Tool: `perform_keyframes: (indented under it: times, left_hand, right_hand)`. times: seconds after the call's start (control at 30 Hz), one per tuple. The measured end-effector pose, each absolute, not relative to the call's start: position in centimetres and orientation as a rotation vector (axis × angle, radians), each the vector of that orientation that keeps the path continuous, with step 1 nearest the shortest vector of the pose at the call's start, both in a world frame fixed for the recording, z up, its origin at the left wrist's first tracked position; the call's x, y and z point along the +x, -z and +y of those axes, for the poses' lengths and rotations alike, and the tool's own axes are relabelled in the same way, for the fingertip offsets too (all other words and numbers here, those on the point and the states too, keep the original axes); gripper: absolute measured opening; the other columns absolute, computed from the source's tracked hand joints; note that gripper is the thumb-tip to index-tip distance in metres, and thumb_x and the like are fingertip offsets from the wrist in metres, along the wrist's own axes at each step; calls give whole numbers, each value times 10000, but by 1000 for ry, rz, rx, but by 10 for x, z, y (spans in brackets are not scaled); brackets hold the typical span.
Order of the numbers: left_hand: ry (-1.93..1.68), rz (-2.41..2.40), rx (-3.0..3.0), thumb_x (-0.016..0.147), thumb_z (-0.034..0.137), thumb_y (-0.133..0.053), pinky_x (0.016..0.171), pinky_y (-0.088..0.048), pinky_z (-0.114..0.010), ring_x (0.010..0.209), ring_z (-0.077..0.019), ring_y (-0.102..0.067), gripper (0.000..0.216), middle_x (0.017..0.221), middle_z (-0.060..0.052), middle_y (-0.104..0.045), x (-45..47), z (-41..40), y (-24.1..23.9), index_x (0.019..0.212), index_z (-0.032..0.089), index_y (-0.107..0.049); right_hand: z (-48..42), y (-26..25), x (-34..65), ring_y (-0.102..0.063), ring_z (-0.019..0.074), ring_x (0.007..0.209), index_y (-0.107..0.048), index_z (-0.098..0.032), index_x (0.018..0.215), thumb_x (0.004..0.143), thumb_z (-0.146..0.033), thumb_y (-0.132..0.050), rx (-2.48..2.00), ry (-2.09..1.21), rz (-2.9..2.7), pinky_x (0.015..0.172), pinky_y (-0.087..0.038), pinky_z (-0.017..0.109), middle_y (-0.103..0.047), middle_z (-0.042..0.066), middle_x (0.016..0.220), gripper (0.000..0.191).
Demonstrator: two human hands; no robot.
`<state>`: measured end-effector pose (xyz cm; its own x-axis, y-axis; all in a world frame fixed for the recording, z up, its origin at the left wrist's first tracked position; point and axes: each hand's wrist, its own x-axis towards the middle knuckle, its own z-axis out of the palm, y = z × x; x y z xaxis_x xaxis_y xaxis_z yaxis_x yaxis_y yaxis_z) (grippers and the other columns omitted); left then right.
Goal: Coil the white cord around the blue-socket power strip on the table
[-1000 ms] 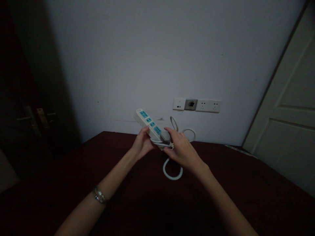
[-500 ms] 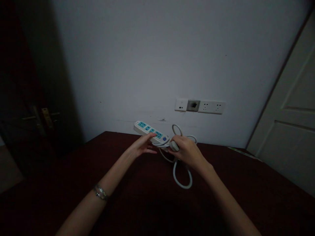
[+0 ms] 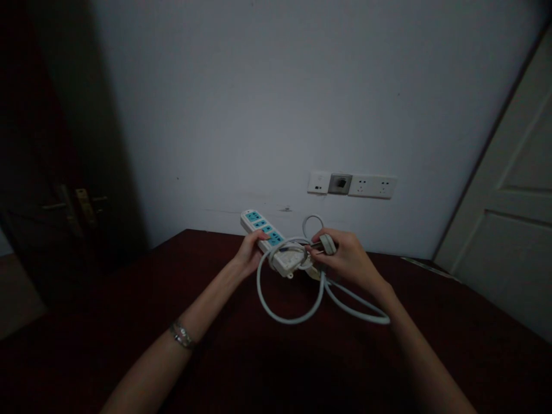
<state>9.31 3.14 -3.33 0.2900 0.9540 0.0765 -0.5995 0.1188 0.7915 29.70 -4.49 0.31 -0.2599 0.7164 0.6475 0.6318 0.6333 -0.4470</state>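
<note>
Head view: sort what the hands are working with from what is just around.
In hand:
white power strip with blue sockets, in left hand
white cable, looped
grey plug, in right hand

Around:
dark red table
white wall sockets
white door

1. The power strip is white with a row of blue sockets on top. I hold it in my left hand, tilted, its far end raised toward the wall.
2. Its white cord hangs in loose loops below the strip, over the tabletop.
3. The plug sits pinched in my right hand, just beside the strip's near end; its prongs, I think, point left.
</note>
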Motion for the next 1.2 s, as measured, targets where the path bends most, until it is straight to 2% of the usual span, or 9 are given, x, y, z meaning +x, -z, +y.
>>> perform_keyframes:
  times: [0.1,0.23,0.33,0.47,0.8,0.9,1.03,1.2]
  left_hand:
    - [-1221,445,796,562,147,-537,779,-528,-364,654,-182,-625,226,676,-41,-632,95,30,36,786,124,-547]
    - [-1229,395,776,512,137,-515,796,-525,-390,716,-226,-649,276,637,-44,-634,94,27,35,783,117,-561]
    - [-1207,340,759,482,129,-496,814,-520,-404,769,-252,-654,325,658,-62,-653,91,26,33,796,107,-576]
    - [-1199,277,717,496,130,-484,828,-517,-415,803,-268,-656,357,697,-93,-671,89,26,30,829,75,-598]
    - [-1215,291,615,648,139,-512,770,-543,-359,738,-228,-669,214,704,-97,-681,96,28,38,825,75,-613]
    - [-1197,335,572,675,178,-513,738,-550,-358,736,-233,-668,180,691,-99,-677,97,29,40,799,87,-605]
    - [-1248,327,521,673,141,-499,727,-552,-334,698,-207,-665,176,685,-81,-674,94,31,36,808,94,-601]
    - [-1382,264,509,682,113,-501,771,-535,-294,656,-157,-648,162,713,-61,-675,87,36,32,805,96,-606]
  right_hand:
    - [-42,-2,300,-535,119,535,-601,-151,766,733,-328,-618,-1053,-305,-1895,515,-407,233,-590,-5,595,181]
    - [-36,5,293,-542,119,486,-604,-140,775,635,-355,-696,-1052,-585,-1640,470,-423,235,-600,-4,576,272]
    - [-28,13,282,-543,117,474,-596,-143,740,567,-357,-743,-984,-696,-1418,455,-427,229,-606,-3,563,312]
    - [-15,26,273,-581,133,511,-589,-153,765,562,-392,-755,-847,-791,-1178,492,-461,241,-634,7,597,355]
    - [-1,34,284,-563,127,500,-600,-156,805,479,-439,-813,-877,-890,-1152,485,-449,238,-621,-10,568,481]
    - [2,37,283,-556,131,493,-606,-157,870,531,-483,-779,-848,-916,-1170,483,-454,254,-623,-5,583,502]
    - [4,41,285,-539,137,469,-582,-143,1030,631,-511,-711,-826,-985,-1258,451,-425,252,-573,-25,508,558]
    - [2,44,284,-441,72,417,-637,-113,915,562,-441,-769,-895,-1031,-1359,417,-362,221,-612,4,566,499]
